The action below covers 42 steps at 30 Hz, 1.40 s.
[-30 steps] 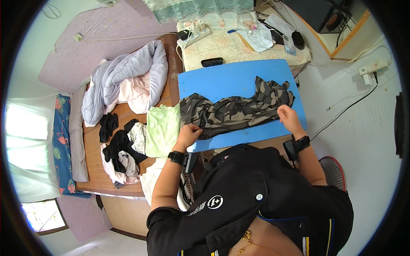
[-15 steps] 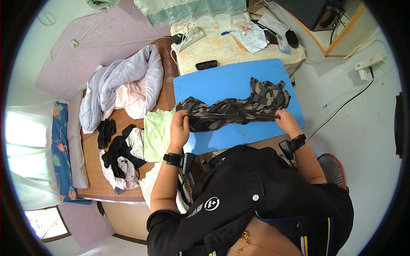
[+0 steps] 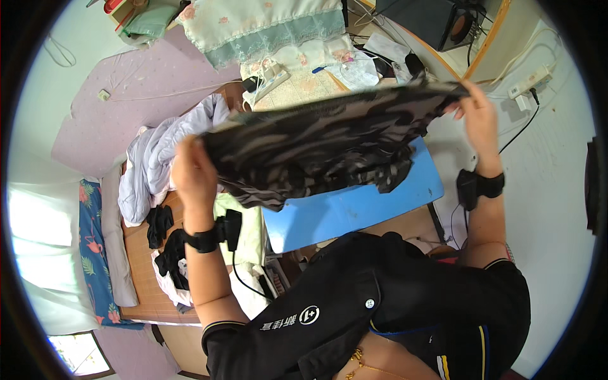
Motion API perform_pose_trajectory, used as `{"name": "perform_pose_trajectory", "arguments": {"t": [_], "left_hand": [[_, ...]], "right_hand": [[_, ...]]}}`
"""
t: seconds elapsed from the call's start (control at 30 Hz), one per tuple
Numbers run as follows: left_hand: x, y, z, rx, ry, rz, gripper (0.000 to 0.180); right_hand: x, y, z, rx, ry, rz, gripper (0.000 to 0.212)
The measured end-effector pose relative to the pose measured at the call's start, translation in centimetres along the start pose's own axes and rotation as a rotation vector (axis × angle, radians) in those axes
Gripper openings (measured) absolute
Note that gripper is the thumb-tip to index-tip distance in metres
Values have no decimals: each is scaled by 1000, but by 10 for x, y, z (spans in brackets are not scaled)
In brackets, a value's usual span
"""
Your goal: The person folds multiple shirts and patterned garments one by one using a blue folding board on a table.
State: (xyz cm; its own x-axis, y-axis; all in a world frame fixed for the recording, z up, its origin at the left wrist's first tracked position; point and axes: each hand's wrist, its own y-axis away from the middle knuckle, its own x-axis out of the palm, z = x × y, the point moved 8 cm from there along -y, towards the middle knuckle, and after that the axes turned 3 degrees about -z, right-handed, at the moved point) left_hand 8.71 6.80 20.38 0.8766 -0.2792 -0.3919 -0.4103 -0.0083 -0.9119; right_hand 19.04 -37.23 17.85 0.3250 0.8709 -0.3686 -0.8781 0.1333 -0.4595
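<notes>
Camouflage cloth (image 3: 329, 139), gripped by the left hand (image 3: 195, 176) and right hand (image 3: 478, 120), apparently at corners, could crumple if either slips.

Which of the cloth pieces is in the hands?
The dark camouflage-print fabric, held up between the left hand and right hand; the pale green cloth and crumpled black cloths lie unheld.

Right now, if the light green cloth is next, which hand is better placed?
Left, likely: the left hand is nearer the light green cloth, while the right hand is at the far end of the camouflage garment. Both grip it, so either must release first.
</notes>
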Motion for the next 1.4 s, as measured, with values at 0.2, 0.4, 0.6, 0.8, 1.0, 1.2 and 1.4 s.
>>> {"name": "perform_pose_trajectory", "arguments": {"t": [0.2,0.4,0.6,0.8,1.0,1.2,1.4], "left_hand": [[-82,-67,-30,-11,0,-397,16],[-72,-59,-37,9,172,-69,13],[13,24,-8,-444,518,1020,12],[96,87,58,-742,585,1239,12],[153,-37,109,-408,391,294,18],[21,-188,30,-111,658,-257,12],[-33,-133,-24,27,282,-316,7]], "right_hand": [[-83,-2,95,-370,-138,-418,29],[-77,5,81,-288,-169,-222,22],[-14,7,5,85,-28,457,9],[65,-22,-84,301,65,742,21],[98,-163,-59,-277,58,91,21],[-38,-200,93,-590,-87,-498,31],[-60,-116,91,-493,31,-444,25]]}}
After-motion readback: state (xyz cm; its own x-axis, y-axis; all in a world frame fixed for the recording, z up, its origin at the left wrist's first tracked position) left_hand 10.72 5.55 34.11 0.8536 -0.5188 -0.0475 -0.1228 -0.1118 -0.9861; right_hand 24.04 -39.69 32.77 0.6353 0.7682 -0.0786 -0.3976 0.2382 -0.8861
